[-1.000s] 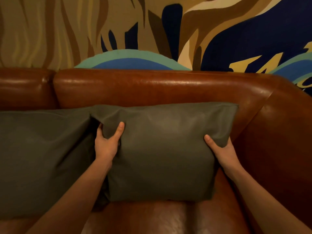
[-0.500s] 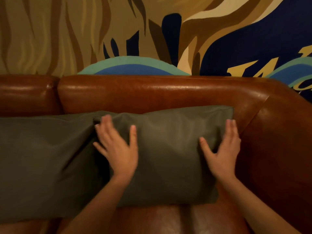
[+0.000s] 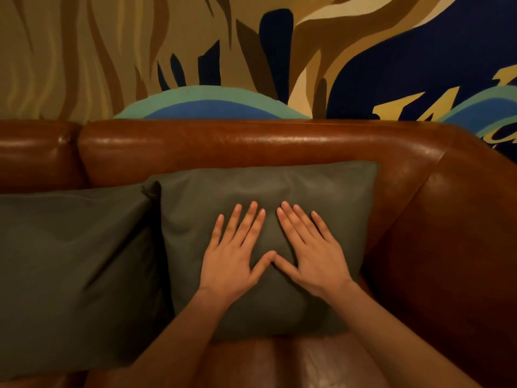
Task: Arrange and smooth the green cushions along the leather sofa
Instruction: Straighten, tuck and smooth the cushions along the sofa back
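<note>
A green cushion [image 3: 321, 197] leans upright against the backrest of the brown leather sofa [image 3: 223, 144], close to its right arm. My left hand [image 3: 237, 253] and my right hand [image 3: 310, 250] lie flat side by side on the middle of its front, fingers straight and spread, thumb tips touching. A second green cushion [image 3: 72, 270] stands to its left, the two edges meeting. The lower part of both cushions is partly hidden by my forearms.
The sofa's right arm [image 3: 453, 261] rises close beside the right cushion. A strip of bare leather seat [image 3: 293, 362] shows below the cushions. A painted mural wall [image 3: 195, 51] stands behind the backrest.
Both hands let go of the right cushion's side edges, opened flat, and slid inward to meet at the middle of its front. The cushion now stands more squarely.
</note>
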